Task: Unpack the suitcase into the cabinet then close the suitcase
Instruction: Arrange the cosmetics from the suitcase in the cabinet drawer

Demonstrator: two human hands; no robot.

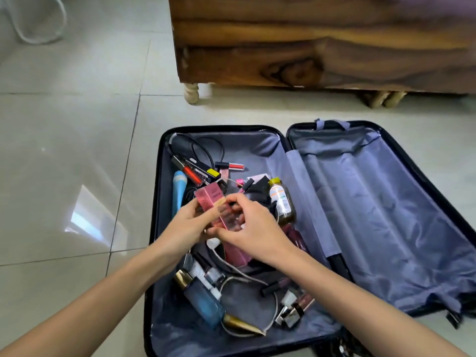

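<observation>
Pale glossy tiled floor (64, 150) across the left of the frame. Dark wooden cabinet (309, 47) on turned legs (191, 92) at upper right. Below it, suitcase (386, 215) lying open and flat, halves side by side, long axis running from bottom to top of frame. Right half bare, left half strewn with bottles (203, 302), tubes (231, 166) and a cable (206, 145). Over the left half, at frame centre, pink box (210, 202), long axis slanted, upper end toward upper left. Gripped from the left by left hand (189, 222), pinched from the right by right hand (253, 228), the two hands close together.
</observation>
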